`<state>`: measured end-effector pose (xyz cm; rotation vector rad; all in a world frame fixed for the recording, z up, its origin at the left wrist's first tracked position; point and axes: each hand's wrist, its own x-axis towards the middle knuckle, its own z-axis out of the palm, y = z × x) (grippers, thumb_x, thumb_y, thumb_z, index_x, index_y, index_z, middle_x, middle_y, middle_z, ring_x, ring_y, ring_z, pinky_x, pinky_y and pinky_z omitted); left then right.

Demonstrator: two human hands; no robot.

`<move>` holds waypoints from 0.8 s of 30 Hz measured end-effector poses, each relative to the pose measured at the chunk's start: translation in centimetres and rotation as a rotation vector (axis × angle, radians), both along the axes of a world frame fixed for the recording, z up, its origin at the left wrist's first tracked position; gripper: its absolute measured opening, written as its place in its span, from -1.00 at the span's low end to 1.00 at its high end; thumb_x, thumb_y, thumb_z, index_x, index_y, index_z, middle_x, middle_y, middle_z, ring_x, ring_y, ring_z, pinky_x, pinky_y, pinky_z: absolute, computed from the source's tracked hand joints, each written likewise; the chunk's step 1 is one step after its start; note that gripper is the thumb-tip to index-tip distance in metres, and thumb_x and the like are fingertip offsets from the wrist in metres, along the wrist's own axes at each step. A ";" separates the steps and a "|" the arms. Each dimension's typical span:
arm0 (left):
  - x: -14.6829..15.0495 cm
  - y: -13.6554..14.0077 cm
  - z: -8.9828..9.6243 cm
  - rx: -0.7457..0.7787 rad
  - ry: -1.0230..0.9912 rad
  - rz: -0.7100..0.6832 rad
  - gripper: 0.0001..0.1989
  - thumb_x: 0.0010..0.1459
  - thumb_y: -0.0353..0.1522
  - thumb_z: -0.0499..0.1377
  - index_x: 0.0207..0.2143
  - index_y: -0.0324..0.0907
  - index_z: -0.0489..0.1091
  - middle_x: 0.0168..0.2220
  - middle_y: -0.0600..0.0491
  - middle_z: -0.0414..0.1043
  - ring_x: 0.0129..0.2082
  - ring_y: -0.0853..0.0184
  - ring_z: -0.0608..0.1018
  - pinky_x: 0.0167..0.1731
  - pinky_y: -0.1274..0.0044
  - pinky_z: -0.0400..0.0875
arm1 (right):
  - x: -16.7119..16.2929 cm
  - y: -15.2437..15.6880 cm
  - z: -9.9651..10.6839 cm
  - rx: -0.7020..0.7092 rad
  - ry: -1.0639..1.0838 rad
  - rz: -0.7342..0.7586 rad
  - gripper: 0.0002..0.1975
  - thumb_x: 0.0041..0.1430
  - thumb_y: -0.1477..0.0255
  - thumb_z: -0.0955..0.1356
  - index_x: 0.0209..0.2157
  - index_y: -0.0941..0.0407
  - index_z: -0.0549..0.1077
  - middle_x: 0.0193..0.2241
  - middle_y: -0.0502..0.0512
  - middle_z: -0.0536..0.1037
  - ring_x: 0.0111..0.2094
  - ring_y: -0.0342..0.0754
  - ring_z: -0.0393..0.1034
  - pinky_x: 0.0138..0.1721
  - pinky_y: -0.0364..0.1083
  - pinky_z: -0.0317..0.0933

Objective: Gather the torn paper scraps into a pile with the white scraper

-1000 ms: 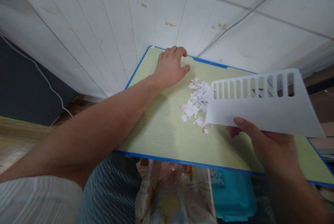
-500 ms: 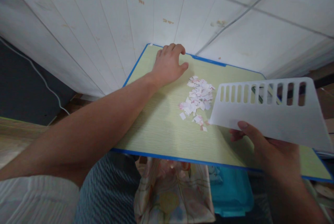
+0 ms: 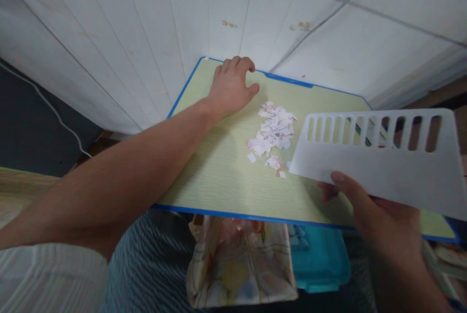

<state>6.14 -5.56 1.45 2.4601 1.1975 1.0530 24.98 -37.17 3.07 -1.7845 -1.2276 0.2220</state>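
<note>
A pale green board [image 3: 215,181] with a blue rim lies in front of me. Small cut scraps of white and pinkish paper [image 3: 275,130] form a loose heap on its middle. My left hand [image 3: 233,84] rests near the far left edge of the board, fingers bent and thumb apart, holding nothing visible. To the right of the scraps, my right hand [image 3: 372,211] grips the lower edge of a white plastic panel [image 3: 379,169] with a row of slots along its top. The panel's left corner is beside the scraps; whether it touches the board is unclear.
A white plank wall [image 3: 193,26] with a grey cable [image 3: 328,18] stands behind the board. Below the near edge are a patterned fabric bag [image 3: 242,269] and a teal plastic box [image 3: 321,259]. A dark panel [image 3: 36,128] stands at left.
The whole view has shifted slightly. The white panel sits a little further right in the picture relative to the board, its right end tilted lower. My left hand and the scraps keep their places.
</note>
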 end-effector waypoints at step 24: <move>0.0 0.6 -0.6 0.040 -0.026 -0.028 -0.63 0.29 -0.32 0.32 0.14 0.08 0.46 0.21 -0.10 0.51 0.32 -0.15 0.46 0.40 -0.01 0.28 | 1.0 -0.1 -0.2 0.120 0.054 -0.045 -0.76 0.20 0.37 0.58 -0.51 0.02 0.57 -0.53 -0.07 0.64 -0.47 -0.03 0.57 -0.19 -0.02 0.48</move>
